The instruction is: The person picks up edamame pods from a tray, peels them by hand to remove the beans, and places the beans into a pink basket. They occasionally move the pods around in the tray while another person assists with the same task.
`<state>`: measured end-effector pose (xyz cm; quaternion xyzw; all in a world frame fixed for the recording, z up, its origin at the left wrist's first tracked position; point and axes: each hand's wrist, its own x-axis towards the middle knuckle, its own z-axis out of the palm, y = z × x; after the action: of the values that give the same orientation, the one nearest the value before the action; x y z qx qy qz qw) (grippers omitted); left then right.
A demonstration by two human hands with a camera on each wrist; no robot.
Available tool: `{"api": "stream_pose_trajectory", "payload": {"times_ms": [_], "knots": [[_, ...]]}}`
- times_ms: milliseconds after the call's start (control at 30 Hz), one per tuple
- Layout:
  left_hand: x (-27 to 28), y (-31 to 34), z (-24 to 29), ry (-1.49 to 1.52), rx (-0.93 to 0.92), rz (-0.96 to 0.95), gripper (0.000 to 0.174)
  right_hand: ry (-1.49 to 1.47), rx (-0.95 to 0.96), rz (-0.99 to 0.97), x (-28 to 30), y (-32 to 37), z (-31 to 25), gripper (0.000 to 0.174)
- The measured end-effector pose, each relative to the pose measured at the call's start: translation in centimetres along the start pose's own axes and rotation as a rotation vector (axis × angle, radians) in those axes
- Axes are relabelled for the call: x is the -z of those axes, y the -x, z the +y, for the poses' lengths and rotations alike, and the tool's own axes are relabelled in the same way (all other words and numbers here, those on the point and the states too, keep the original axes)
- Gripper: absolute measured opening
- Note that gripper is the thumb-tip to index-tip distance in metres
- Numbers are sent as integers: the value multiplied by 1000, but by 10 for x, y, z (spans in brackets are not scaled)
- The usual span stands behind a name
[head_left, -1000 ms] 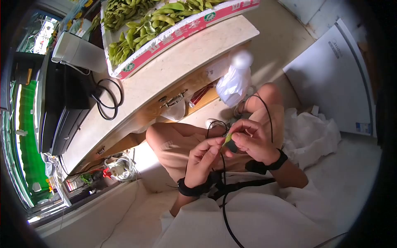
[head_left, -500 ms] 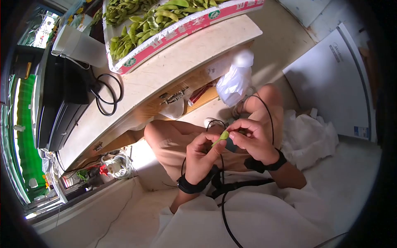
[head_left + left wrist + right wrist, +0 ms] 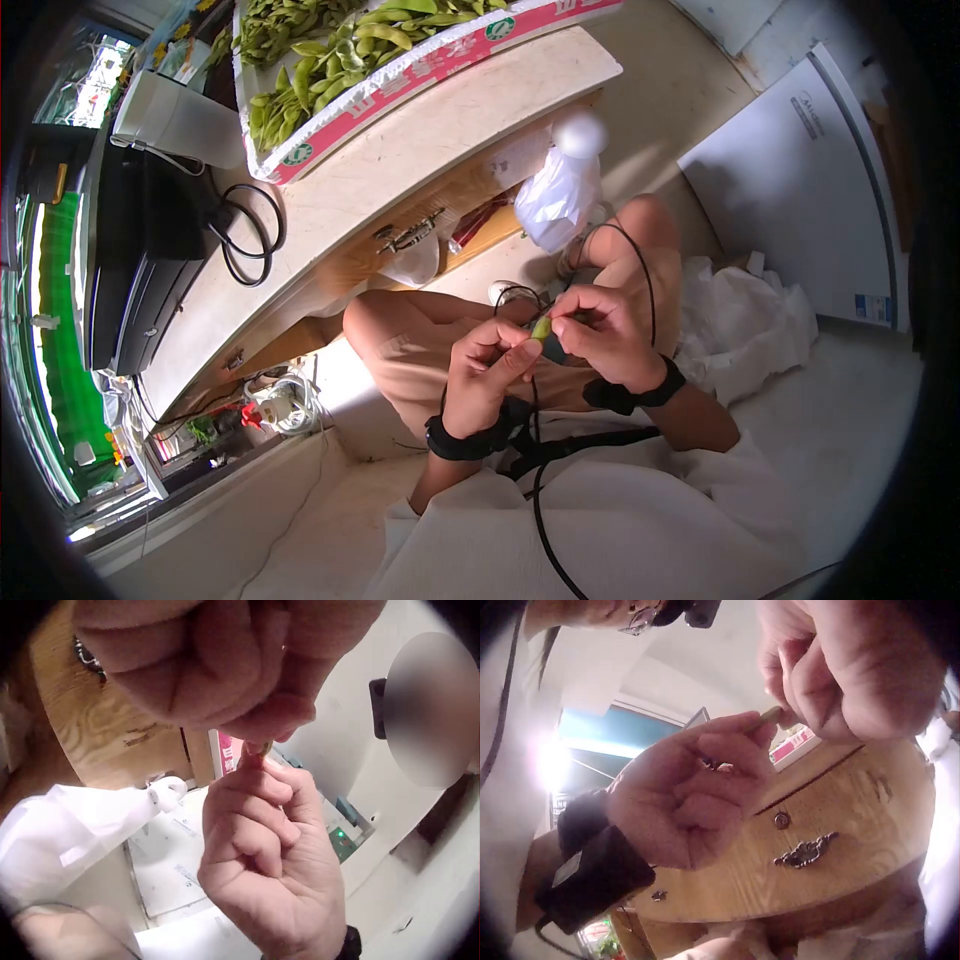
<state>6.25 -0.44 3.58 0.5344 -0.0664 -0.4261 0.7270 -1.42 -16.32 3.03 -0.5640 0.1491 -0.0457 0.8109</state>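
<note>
Box (image 3: 400, 85) sits at the bench's (image 3: 420, 160) far edge. Left grip (image 3: 485, 375) pinches the pod's (image 3: 541, 328) lower end over the lap (image 3: 420, 350); right grip (image 3: 610, 340) pinches its upper end. Best hold both pinches near the seam, I judge, and part them gently. Cable (image 3: 539, 505) between the wrists could snag; bag (image 3: 745, 320) lies right
</note>
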Motion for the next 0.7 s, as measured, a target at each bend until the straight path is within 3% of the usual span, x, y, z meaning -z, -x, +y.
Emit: {"api": "stream_pose_trajectory", "payload": {"times_ms": [133, 233, 300, 333, 367, 400, 433, 500, 633, 700], "knots": [[2, -2, -6, 177, 24, -72, 2, -20, 47, 29, -3, 1, 10, 4], [3, -4, -8, 261, 75, -83, 3, -205, 18, 41, -5, 1, 12, 5], [-4, -5, -6, 279, 97, -87, 5, -303, -122, 78, -3, 1, 14, 6], [-17, -4, -3, 6, -54, 72, 10, -304, -121, 80, -2, -1, 15, 6], [-24, -4, -2, -268, -205, 229, 15, -102, -35, 121, -1, -2, 17, 5], [-18, -4, -4, -570, -289, 261, 18, 100, 51, 161, -1, -3, 18, 4], [-16, -3, -3, -571, -289, 261, 18, 99, 52, 161, -2, -3, 17, 4], [-18, -3, 1, -970, -539, 249, 16, 222, 59, 127, -3, -1, 11, 5], [-9, -5, -7, -837, -581, 178, 11, 156, 53, 94, -5, 2, 5, 6], [-5, -2, -14, -461, -315, 165, 13, 241, 117, 63, -6, 3, 5, 8]]}}
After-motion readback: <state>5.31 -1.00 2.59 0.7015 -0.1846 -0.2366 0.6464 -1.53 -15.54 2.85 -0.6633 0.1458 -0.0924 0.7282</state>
